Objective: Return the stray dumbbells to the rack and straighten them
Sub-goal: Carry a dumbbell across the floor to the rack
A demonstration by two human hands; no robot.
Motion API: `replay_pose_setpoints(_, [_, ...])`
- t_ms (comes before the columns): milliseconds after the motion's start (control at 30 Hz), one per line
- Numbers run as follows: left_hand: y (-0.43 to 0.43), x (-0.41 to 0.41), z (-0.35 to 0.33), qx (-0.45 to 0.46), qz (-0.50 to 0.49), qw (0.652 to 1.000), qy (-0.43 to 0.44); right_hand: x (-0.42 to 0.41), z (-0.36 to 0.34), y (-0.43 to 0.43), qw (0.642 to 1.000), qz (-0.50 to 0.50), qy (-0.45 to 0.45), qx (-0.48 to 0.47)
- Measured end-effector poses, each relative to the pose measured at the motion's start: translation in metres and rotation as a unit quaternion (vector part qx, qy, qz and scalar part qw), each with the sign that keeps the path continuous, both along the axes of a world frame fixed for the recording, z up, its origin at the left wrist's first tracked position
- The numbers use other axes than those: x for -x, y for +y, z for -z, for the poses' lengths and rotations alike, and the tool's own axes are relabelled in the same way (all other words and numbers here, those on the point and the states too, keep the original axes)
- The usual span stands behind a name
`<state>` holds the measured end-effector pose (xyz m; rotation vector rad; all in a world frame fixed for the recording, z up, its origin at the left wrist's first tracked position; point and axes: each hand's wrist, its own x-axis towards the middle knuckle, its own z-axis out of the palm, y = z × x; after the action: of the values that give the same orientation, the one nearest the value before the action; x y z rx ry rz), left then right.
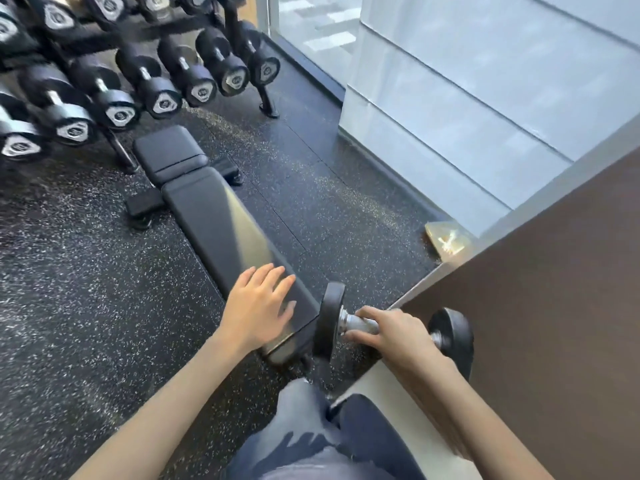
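Observation:
A stray black dumbbell [330,320] with a metal handle lies low at the bottom right, beside the bench end and a brown wall. My right hand [394,332] is closed around its handle, between the two round heads. My left hand [258,304] rests flat with fingers spread on the near end of the black bench [214,216]. The dumbbell rack [266,98] stands at the top left, with rows of black dumbbells [162,84] lying on its tiers, ends toward me.
Speckled black rubber floor [69,289] spreads around the bench. A glass panel and pale stepped wall [467,98] close off the right side. A brown wall [554,306] is close on my right. My knee in blue jeans [311,427] is at the bottom.

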<state>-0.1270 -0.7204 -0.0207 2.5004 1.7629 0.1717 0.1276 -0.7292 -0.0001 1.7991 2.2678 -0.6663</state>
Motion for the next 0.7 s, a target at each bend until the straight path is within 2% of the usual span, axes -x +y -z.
replay_pose_setpoints(333, [0.063,-0.009,0.011,0.02,-0.138,0.99,0.021,0.007,0.013,0.132,0.99,-0.118,0.018,0.069])
replay_pose_setpoints(700, [0.096,-0.053,0.005,0.048,-0.283,0.958,0.018,-0.005,-0.002,0.243,0.971,-0.226,0.061,0.058])
